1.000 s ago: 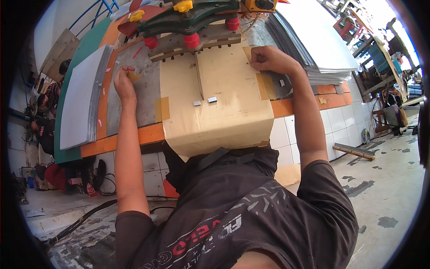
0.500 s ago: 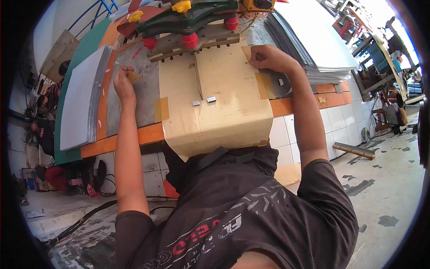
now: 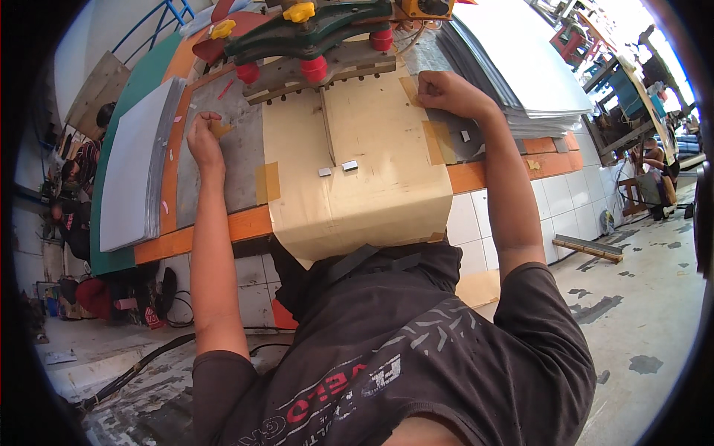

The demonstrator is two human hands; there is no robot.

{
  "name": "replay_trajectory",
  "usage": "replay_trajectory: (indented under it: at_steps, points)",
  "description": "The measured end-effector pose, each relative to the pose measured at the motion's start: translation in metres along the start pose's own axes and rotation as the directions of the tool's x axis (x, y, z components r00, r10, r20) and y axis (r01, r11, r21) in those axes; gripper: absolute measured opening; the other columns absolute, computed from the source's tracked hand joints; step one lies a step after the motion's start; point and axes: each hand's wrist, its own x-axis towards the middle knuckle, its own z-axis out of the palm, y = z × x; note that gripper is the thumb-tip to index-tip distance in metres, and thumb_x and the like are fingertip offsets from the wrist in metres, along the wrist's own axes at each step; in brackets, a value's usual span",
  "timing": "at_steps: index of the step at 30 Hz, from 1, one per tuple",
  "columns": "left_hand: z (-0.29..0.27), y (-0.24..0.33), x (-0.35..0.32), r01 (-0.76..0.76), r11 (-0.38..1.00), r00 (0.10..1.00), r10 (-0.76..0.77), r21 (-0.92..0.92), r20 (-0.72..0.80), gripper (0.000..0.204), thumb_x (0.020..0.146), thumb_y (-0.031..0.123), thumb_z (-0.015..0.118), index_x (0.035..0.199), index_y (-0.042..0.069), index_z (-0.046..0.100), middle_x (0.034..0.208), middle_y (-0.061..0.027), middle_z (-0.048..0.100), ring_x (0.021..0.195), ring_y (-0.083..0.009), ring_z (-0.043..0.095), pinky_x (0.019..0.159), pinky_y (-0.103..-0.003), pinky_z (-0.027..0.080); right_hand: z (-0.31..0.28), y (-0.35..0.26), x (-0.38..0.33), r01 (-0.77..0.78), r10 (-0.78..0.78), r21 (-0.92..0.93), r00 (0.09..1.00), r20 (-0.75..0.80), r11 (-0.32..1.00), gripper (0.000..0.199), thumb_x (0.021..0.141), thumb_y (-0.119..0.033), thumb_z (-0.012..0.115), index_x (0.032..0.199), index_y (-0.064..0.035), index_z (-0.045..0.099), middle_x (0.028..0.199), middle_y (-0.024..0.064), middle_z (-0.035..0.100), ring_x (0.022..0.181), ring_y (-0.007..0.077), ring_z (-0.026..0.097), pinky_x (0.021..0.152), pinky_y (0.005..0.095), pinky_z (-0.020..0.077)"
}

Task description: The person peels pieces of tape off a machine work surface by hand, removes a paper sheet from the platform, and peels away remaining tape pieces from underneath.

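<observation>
Tan sheet is lying on the counter, long axis running front to back, between the half-curled left hand, its hold unclear, and the clenched right hand, which is sitting nearer.

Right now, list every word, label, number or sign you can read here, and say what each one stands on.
Dark shirt: large white and red lettering, partly lost in folds; I won't copy its words.
Red item at lower left: pale marks, too small and blurred to read.
Beige sheet: faint marks, no readable writing.
No other text I can make out.
</observation>
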Motion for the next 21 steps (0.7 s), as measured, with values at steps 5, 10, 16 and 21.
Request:
replay_trajectory:
  at_steps: [5,10,16,21]
  points:
    - [-0.01,-0.012,0.007,-0.036,0.998,0.999,0.037,0.059,-0.01,0.031,0.101,0.018,0.039,0.086,0.005,0.063,0.086,-0.0023,0.06,0.078,-0.0109,0.051,0.068,-0.025,0.039,0.002,-0.015,-0.001,-0.073,0.072,0.134,0.997,0.013,0.988,0.022,0.092,-0.022,0.074,0.094,-0.0032,0.062,0.079,0.0032,0.063,0.074,0.0137,0.056,0.073,0.0329,0.0474]
    - [0.002,0.001,0.0,-0.032,0.999,0.999,0.033,0.036,-0.028,0.031,0.099,0.017,0.039,0.085,0.005,0.063,0.085,-0.0019,0.058,0.078,-0.0113,0.05,0.07,-0.026,0.039,0.0,-0.014,-0.003,-0.005,-0.001,0.076,0.997,0.071,0.997,0.022,0.092,-0.021,0.075,0.095,-0.0028,0.064,0.082,0.0045,0.067,0.076,0.0148,0.057,0.073,0.0333,0.0475]
    - [-0.004,-0.009,0.004,-0.085,0.994,0.996,0.087,0.066,-0.019,0.03,0.1,0.018,0.04,0.085,0.005,0.062,0.085,-0.0021,0.058,0.078,-0.0111,0.049,0.071,-0.026,0.038,0.006,-0.003,0.0,0.061,-0.063,0.043,0.997,0.051,0.997,0.021,0.094,-0.02,0.071,0.096,-0.0014,0.064,0.082,0.0089,0.07,0.075,0.0195,0.061,0.072,0.0371,0.0481]
    - [-0.004,-0.006,0.004,-0.002,0.999,1.0,0.002,0.043,0.0,0.031,0.1,0.018,0.039,0.086,0.004,0.063,0.088,-0.0037,0.06,0.08,-0.0126,0.05,0.074,-0.027,0.039,0.005,-0.007,-0.001,0.049,-0.049,-0.052,0.999,0.001,0.997,0.022,0.095,-0.021,0.067,0.098,0.0006,0.064,0.082,0.0151,0.069,0.075,0.0268,0.063,0.073,0.0386,0.0493]
